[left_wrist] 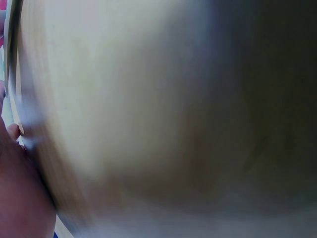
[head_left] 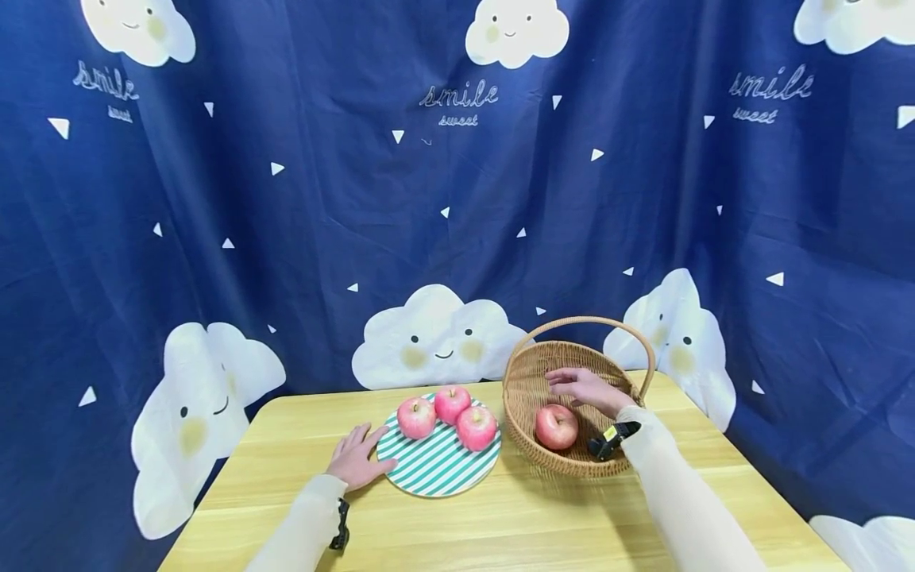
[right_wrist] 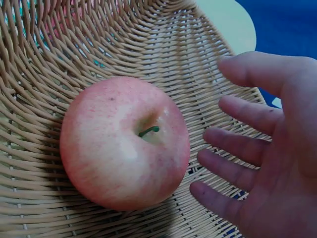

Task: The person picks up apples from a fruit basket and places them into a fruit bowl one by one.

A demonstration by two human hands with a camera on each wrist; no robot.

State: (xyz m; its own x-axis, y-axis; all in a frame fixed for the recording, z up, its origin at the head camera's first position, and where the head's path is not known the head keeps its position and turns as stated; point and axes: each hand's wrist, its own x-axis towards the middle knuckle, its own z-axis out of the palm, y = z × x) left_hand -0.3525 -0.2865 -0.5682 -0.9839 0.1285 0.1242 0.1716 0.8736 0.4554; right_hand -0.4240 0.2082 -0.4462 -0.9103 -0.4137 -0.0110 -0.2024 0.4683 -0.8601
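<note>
One pink-red apple (head_left: 556, 427) lies in the wicker basket (head_left: 522, 381), below my right hand (head_left: 588, 389). In the right wrist view the fingers are extended beside this apple (right_wrist: 124, 144), apart from it and holding nothing. My left hand (head_left: 360, 459) rests with spread fingers at the left edge of a round green-and-white striped board (head_left: 436, 473). Three pink apples sit on the board's back half: a left one (head_left: 416, 418), a back one (head_left: 453, 404) and a right one (head_left: 476, 429). The left wrist view is mostly blurred tabletop, with part of the hand at its edge.
The basket's tall arched handle (head_left: 582, 320) rises over its opening. Both stand on a light wooden table (head_left: 557, 532), the basket right of the board. A blue curtain (head_left: 457, 238) with clouds hangs behind the table's back edge. Each wrist wears a black camera.
</note>
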